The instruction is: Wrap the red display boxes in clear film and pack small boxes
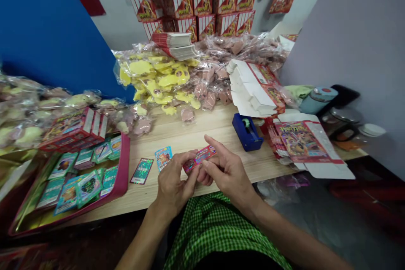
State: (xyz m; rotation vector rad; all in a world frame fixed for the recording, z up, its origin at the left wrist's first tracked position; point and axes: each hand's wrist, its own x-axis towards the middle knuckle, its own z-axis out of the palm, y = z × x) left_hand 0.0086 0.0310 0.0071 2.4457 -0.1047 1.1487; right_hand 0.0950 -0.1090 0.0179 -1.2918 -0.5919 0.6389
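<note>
Both hands meet over the front of the table, around a small shiny red printed packet [202,156]. My left hand [175,179] pinches its left end between thumb and fingers. My right hand [224,168] grips the right end, thumb pressed on the front and index finger pointing up and away. What the packet contains is hidden. A blue picture card [163,157] lies just beyond my left hand, partly covered by it. Left of that lies a green card [142,171]. Several more cards [90,187] fill a red-rimmed tin tray [124,168] at the left.
A blue tape dispenser [247,132] stands right of my hands. Flattened printed cartons [308,143] overhang the table's right edge, near a light-blue bottle [318,99]. Bagged yellow toys [158,78] and pink ones [209,88] pile up behind. Red boxes [202,0] are stacked at the back.
</note>
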